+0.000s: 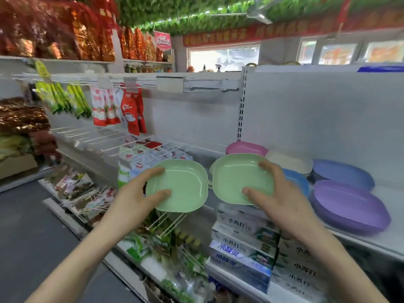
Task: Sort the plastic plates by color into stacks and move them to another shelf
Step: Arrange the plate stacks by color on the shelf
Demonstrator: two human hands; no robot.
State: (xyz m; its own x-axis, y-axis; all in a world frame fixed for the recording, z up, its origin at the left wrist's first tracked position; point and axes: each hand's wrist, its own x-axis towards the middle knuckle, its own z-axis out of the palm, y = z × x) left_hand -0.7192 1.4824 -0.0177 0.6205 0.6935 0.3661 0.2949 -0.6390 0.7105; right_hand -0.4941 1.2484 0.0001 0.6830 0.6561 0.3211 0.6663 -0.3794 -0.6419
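Note:
My left hand grips the left rim of a pale green plate, thumb on the inside. My right hand grips the right rim of a second green plate. Both plates are held in the air, side by side, their edges nearly touching. On the white shelf behind lie a pink plate, a cream plate, a blue plate partly hidden by my right hand, a blue-violet plate and a purple stack.
Boxes with printed labels are stacked below the plates. To the left, wire hooks hold hanging packets. Lower racks carry more packets. The grey aisle floor lies at the left.

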